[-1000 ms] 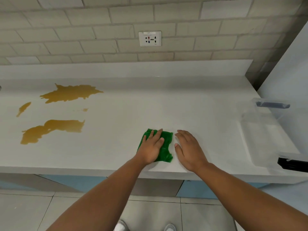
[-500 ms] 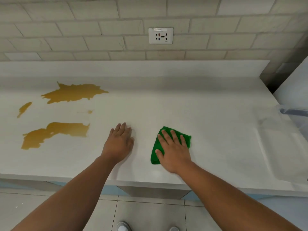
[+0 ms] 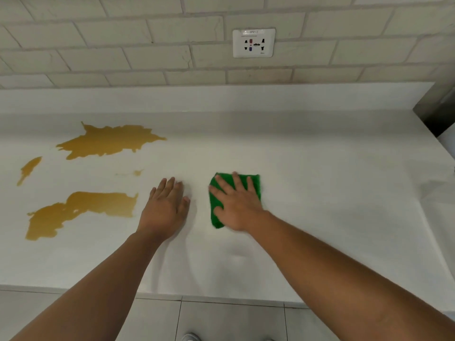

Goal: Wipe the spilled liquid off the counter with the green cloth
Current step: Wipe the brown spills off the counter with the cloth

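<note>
A folded green cloth point(image 3: 253, 184) lies flat on the white counter point(image 3: 320, 193), and my right hand point(image 3: 236, 205) presses down on it with spread fingers. My left hand point(image 3: 167, 205) rests flat and empty on the counter just left of the cloth. Brown spilled liquid sits to the left: a large puddle point(image 3: 108, 141) near the back, a second puddle point(image 3: 78, 210) close to my left hand, a thin streak point(image 3: 28, 168) at the far left, and a tiny drop point(image 3: 137, 172).
A brick wall with a white power socket point(image 3: 253, 43) rises behind the low backsplash point(image 3: 221, 97). The counter's front edge point(image 3: 172, 294) runs below my forearms, with tiled floor beneath. A dark corner point(image 3: 435, 114) bounds the counter at the far right.
The cloth passed from under my left hand to under my right hand. My left hand moved left onto bare counter. The view shifted left and closer, dropping the clear container at the right from sight.
</note>
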A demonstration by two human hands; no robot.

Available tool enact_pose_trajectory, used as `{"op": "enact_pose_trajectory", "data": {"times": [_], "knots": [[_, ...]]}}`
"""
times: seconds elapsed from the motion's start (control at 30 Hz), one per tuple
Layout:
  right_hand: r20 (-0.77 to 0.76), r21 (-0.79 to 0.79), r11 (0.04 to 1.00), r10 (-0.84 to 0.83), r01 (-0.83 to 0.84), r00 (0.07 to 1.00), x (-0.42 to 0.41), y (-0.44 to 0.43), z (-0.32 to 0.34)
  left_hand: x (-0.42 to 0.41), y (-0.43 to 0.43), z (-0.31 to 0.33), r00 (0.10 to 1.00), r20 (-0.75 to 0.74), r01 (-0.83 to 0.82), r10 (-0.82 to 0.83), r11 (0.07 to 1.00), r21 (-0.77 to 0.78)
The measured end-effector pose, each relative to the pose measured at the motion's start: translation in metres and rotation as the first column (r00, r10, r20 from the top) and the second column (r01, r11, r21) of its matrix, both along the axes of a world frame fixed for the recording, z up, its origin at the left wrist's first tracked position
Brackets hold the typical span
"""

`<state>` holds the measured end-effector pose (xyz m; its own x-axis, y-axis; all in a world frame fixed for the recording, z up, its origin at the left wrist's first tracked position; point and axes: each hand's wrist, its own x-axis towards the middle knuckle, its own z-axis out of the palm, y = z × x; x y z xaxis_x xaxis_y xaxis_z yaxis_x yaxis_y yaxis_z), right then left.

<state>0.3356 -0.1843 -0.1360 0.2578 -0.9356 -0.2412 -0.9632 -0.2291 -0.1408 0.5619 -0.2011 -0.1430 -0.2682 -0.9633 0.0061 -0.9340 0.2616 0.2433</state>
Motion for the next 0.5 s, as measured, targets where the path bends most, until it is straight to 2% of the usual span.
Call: {"op": "enact_pose_trajectory", "data": {"times": [0.07,0.13,0.23,0.37,0.43,0.5], "knots": [[0.006,-0.023,0.996,0.085,-0.085,0.996,-0.003,0.02,-0.002,0.002,-0.009,-0.001,1.0,0.007,0.02,-0.019,1.0,-0.004],[0.006,-0.043,0.997,0.065,-0.065,0.998,-0.027,0.035,-0.004,0.002,-0.016,-0.005,0.998,0.011,0.058,-0.058,0.998,-0.009],[-0.022,-0.051,0.99,-0.134,0.133,0.991,-0.077,0.042,-0.007,-0.001,-0.026,-0.008,0.997,-0.014,0.075,-0.075,0.997,-0.018],[-0.072,0.029,0.913,-0.405,0.408,0.911,-0.118,0.007,-0.006,-0.004,-0.034,-0.006,0.994,-0.049,0.093,-0.094,0.995,-0.024],[-0.082,0.052,0.874,-0.479,0.483,0.874,-0.109,-0.02,-0.007,-0.003,-0.036,-0.006,0.992,-0.062,0.108,-0.11,0.994,-0.029],[-0.085,0.05,0.871,-0.484,0.489,0.871,-0.084,-0.042,-0.008,-0.002,-0.038,-0.005,0.991,-0.078,0.111,-0.112,0.994,-0.024]]}}
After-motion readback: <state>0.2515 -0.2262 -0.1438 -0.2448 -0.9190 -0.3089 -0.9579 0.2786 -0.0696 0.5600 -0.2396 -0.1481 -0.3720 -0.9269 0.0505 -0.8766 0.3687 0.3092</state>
